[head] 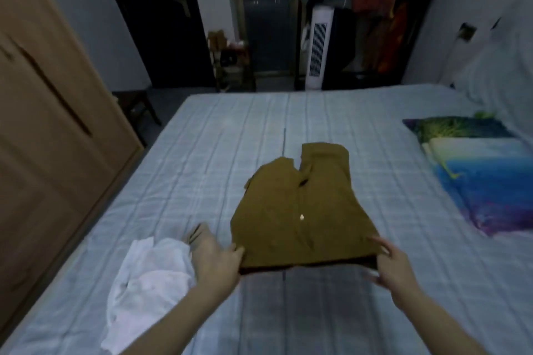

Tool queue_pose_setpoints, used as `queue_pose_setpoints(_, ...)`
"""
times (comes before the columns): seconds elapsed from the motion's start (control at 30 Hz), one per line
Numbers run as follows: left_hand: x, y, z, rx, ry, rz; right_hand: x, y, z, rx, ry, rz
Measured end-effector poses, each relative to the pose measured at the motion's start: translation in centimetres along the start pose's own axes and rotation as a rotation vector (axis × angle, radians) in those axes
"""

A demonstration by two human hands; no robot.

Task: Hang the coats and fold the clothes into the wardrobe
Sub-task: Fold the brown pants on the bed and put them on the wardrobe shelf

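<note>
A mustard-brown shirt (300,210) lies folded on the bed (202,153), its collar end pointing away from me. My left hand (216,256) grips its near left corner and my right hand (389,262) grips its near right corner; the near edge is lifted slightly off the sheet. A crumpled white garment (147,282) lies on the bed just left of my left forearm. The wooden wardrobe (52,138) stands along the left side, doors closed.
A colourful blue-and-green pillow (484,170) lies at the bed's right. White bedding (501,72) is heaped at the far right. Beyond the bed stand a white tower fan (317,49), a rack of hanging clothes (380,8), a dark door (161,17) and a small stool (138,109).
</note>
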State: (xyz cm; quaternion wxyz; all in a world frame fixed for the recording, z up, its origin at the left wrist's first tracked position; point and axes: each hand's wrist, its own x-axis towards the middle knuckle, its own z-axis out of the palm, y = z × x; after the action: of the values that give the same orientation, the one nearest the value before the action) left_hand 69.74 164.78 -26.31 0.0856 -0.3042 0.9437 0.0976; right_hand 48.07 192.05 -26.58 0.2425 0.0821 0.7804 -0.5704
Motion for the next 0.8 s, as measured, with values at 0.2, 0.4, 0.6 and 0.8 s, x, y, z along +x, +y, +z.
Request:
queue_pose_setpoints(0.2,-9.1,-0.5,16.0,0.056,-0.316,-0.04,-2.6,18.2,-1.3,-0.27,-0.011,0.118)
queue_pose_setpoints(0.4,-17.0,-1.1,24.1,0.057,-0.312,0.01,-7.0,29.9,-4.5,-0.841,-0.139,-0.332)
queue_pose_setpoints(0.6,-22.6,-3.2,29.4,0.064,-0.324,0.218,-10.7,35.1,-6.7,-1.282,-0.371,-0.767)
queue_pose_setpoints(0.8,-29.0,-4.2,30.4,-0.113,-0.382,0.107,-16.8,37.1,-7.2,-1.625,-0.645,-0.344)
